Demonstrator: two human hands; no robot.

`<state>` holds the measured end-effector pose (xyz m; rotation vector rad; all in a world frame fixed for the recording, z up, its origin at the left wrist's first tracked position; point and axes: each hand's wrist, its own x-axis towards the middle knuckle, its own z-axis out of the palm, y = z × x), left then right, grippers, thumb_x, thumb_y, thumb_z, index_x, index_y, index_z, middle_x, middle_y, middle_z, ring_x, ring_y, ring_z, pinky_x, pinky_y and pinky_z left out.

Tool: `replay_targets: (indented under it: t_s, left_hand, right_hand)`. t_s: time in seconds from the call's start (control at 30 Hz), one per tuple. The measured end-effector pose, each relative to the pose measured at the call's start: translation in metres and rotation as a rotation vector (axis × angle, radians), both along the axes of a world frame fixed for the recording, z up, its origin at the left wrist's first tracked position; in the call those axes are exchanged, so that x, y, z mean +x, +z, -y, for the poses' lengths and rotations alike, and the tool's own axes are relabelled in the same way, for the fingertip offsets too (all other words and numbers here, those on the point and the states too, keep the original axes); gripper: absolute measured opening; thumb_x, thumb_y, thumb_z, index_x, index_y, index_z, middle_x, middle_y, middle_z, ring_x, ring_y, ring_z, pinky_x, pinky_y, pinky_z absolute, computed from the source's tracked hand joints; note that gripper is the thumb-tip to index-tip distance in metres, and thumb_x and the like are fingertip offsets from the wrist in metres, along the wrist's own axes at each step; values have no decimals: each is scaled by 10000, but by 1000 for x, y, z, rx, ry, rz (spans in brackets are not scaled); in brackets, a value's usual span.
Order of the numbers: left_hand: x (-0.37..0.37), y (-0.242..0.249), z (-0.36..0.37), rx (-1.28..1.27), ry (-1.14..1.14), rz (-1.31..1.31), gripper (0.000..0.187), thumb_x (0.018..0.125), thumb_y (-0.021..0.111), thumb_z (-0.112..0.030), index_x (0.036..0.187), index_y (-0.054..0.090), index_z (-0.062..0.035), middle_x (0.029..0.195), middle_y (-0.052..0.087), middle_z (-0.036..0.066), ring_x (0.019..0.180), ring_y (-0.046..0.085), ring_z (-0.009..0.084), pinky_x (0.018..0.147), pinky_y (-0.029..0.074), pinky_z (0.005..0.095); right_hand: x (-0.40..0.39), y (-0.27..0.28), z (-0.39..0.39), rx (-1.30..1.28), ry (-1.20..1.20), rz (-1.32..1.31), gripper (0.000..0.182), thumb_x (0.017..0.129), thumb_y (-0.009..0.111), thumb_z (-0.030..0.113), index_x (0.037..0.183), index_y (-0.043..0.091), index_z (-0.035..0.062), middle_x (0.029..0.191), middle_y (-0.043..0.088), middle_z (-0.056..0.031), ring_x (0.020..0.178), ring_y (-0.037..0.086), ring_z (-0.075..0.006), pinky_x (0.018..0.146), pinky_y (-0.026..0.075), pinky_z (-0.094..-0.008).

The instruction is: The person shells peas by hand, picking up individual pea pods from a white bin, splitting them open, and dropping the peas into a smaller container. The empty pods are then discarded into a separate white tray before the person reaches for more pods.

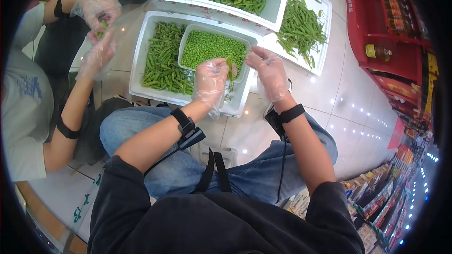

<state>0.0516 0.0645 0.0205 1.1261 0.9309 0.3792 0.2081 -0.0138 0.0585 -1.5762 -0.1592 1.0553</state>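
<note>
My left hand [210,81], in a clear plastic glove, is closed on a green pea pod [230,69] that stands up between thumb and fingers. Just to its right is my right hand [271,74], gloved too, with its fingertips pinched together; whether anything is in them I cannot make out. Below both hands sits a plastic tub of shelled green peas [207,47]. The tub rests inside a white foam box [136,73], beside a heap of pods [162,59] on the box's left side.
A second foam box [212,7] full of pods stands behind. To its right, more pods [301,26] lie on a white foam lid [325,14]. At left a co-worker's gloved hands [99,47] hold a pod. Red store shelves [376,42] with bottles line the right.
</note>
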Motion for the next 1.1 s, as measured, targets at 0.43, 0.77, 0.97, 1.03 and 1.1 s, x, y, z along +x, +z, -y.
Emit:
replay_targets:
  t_s: [0.43,0.77,0.97,1.03,1.1]
  left_hand:
    - [2,7,5,18,88,-2,227,946,628,-68,1101,658,96,937,695,82,760,647,110,711,565,246]
    - [0,3,7,15,58,54,224,967,618,-81,1106,659,90,958,704,85,820,667,110,757,584,254]
    - [1,1,4,11,67,51,225,966,620,-84,1113,666,81,957,709,77,815,668,110,775,581,259]
    - [1,-3,5,154,71,28,228,916,641,-101,1046,700,76,751,680,55,647,592,71,600,482,242]
    - [4,-7,8,149,120,30,231,914,646,-109,1045,701,72,751,684,57,644,589,70,599,476,239]
  right_hand:
    - [-31,9,8,49,654,1110,164,829,658,84,972,705,20,1002,659,-167,915,650,-352,793,543,-432]
    - [-25,2,12,-7,757,1376,53,806,652,86,849,660,56,905,621,-137,880,632,-319,765,543,-425]
    - [-21,6,7,88,542,1221,99,820,662,122,893,677,56,934,643,-148,860,643,-324,757,538,-398]
    - [-15,7,5,110,432,1104,127,828,664,140,920,687,55,943,652,-157,851,651,-326,760,537,-389]
    - [-8,14,4,9,364,929,221,840,673,177,1017,706,48,980,674,-181,833,669,-327,773,536,-386]
